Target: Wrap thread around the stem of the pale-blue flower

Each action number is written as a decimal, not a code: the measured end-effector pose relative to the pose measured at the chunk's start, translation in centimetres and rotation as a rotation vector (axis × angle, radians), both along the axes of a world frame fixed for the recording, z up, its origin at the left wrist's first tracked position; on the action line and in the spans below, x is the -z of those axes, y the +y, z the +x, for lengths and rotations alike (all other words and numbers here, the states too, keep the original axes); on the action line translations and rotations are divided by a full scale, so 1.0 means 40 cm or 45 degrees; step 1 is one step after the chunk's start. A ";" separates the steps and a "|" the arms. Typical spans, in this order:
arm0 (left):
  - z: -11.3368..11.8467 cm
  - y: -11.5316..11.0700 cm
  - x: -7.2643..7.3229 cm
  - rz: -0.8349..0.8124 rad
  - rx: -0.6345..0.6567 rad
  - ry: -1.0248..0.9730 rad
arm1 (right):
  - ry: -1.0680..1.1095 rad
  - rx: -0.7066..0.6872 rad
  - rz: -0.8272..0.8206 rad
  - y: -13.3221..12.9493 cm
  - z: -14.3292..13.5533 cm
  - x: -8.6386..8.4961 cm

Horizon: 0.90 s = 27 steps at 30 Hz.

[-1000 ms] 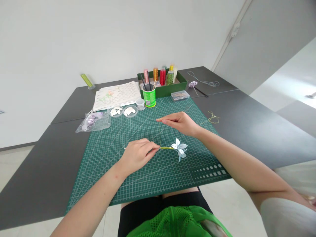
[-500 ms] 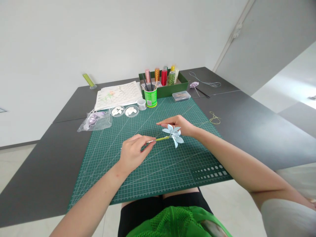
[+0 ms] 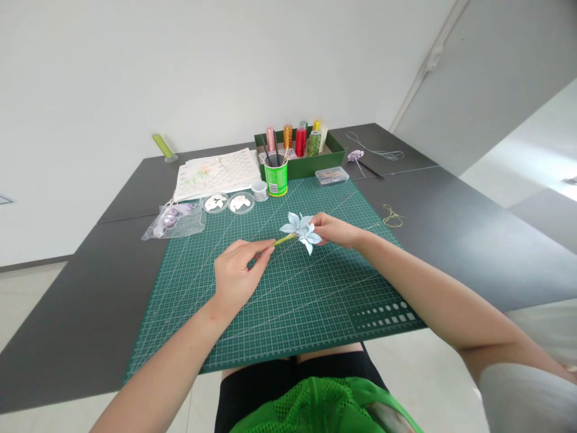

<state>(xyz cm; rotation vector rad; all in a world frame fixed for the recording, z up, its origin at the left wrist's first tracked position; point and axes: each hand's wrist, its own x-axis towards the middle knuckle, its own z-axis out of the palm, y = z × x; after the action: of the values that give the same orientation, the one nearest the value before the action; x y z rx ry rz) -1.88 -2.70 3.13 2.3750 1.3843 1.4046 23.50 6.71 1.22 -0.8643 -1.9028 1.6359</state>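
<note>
My left hand (image 3: 238, 267) pinches the thin green stem (image 3: 283, 239) of a pale blue artificial flower (image 3: 301, 228) between thumb and fingertips. Two blossoms with pointed petals top the stem, which is held slantwise above the green cutting mat (image 3: 270, 313). At the right side of the petals is my right hand (image 3: 336, 230), its fingers curled in and closed at the flower. The petals partly hide those fingertips.
Behind the hands stand a green can (image 3: 276, 177) with dark sticks, a box (image 3: 315, 162) of thread spools, and two dishes (image 3: 241, 203) of white pieces. A plastic bag (image 3: 189, 222) lies left. Yellow-green thread (image 3: 393, 218) lies right.
The flower has moved left and a little away from me, its stem now tilted up more. My right hand's outstretched fingers have curled in to the petals.
</note>
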 end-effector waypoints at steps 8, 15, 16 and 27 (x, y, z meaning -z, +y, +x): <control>0.003 0.005 0.001 -0.185 -0.017 -0.108 | -0.409 0.905 0.476 0.020 0.008 0.000; 0.012 0.007 0.013 -0.334 0.007 -0.251 | -0.011 0.294 0.601 -0.106 -0.095 -0.012; 0.013 0.007 0.015 -0.351 0.009 -0.271 | 0.085 0.234 0.483 -0.125 -0.112 -0.010; 0.040 0.004 0.031 -0.467 0.017 -0.490 | 0.435 0.550 0.063 -0.190 -0.204 0.012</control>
<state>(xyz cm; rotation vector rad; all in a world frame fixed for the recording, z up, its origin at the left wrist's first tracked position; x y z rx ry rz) -0.27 -2.55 1.88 1.7760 1.3711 1.3680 15.35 -0.88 0.73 -0.8417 -1.4016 1.3641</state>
